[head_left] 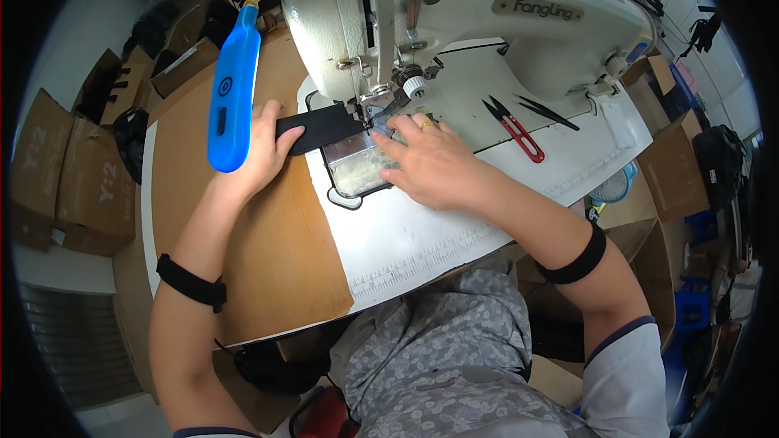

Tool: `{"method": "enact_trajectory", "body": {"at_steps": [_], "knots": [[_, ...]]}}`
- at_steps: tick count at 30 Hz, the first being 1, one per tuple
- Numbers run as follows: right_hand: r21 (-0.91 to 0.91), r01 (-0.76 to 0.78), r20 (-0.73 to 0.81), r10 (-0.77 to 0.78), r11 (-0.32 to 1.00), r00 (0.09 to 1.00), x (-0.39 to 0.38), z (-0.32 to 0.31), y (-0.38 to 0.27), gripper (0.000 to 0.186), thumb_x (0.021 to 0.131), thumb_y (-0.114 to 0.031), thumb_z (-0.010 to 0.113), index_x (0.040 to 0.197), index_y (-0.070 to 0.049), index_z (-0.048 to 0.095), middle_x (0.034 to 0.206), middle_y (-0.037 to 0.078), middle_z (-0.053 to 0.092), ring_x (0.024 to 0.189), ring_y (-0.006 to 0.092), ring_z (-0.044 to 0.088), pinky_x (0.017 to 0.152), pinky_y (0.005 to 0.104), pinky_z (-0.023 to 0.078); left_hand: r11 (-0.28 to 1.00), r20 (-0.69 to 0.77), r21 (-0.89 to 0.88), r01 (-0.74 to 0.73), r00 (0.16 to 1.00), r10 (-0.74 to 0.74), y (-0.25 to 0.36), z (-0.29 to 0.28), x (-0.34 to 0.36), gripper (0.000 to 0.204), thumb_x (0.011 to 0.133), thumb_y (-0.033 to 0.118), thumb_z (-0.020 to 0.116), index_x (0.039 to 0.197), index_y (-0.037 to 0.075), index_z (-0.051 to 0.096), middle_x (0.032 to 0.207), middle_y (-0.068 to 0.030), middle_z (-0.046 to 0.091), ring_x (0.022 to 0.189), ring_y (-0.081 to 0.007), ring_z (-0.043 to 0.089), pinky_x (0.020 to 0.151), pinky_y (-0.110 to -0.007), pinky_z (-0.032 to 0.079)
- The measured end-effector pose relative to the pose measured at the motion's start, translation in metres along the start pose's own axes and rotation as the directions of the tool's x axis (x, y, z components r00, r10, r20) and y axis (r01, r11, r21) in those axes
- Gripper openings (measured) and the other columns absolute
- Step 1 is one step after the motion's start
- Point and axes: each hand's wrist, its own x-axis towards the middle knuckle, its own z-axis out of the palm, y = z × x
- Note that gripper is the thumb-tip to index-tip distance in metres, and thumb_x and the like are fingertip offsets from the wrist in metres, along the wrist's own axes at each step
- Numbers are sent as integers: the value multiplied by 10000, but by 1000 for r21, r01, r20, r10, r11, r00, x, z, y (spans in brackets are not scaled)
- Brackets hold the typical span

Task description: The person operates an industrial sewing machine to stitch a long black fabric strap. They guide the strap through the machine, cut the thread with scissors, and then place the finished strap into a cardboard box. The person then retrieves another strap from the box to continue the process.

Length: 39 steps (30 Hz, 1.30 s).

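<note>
A wide black fabric strip (320,127) runs from my left hand (258,152) to the presser foot (371,113) of a white sewing machine (324,32). My left thumb lies on the strip's near edge, with the fingers beyond it, so the hand is closed on its left end. A blue lamp (232,105) hides part of that hand. My right hand (430,161) rests on the machine bed just right of the needle. Its fingers are stretched and spread, the fingertips beside a small pale bluish piece (378,123) I cannot identify.
Red-handled scissors (519,131) and black tweezers (548,112) lie on the right of the white tabletop (422,247). Brown board (276,251) covers the left side. Cardboard boxes (93,182) stand at the left, and an open carton (669,158) at the right.
</note>
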Motion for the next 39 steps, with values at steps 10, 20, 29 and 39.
{"method": "enact_trajectory", "body": {"at_steps": [10,20,29,39], "knots": [[168,5,-130,18,986,991,-27,-1,2,430,904,-319,437,1176,-2,543,1191,186,483,1122,330,422,914,456,365,865,607,-443,236,789,95,77,-77,-67,423,836,225,607,1149,2,429,704,-169,590,725,-285,605,655,-364,474],[70,-4,-357,29,998,934,-50,35,-34,553,799,-372,582,1161,41,512,1200,176,462,1152,315,384,926,439,321,633,450,-769,88,778,438,133,-44,-80,218,742,-6,485,947,-2,556,595,-135,599,532,-254,611,573,-325,500],[105,4,-377,36,995,925,-51,31,-59,476,806,-317,575,1092,62,548,1230,211,458,1163,314,382,952,464,296,969,210,-223,-110,965,158,77,0,-40,423,822,270,606,1180,54,546,1244,-124,498,1075,-324,474,900,-387,424],[121,28,-361,18,992,932,-54,28,-54,544,783,-329,601,1155,60,523,1262,188,452,1229,343,333,1007,509,248,950,154,-245,-194,959,236,68,4,-42,514,746,306,680,1188,74,557,1260,-106,496,987,-313,492,847,-393,455]]}}
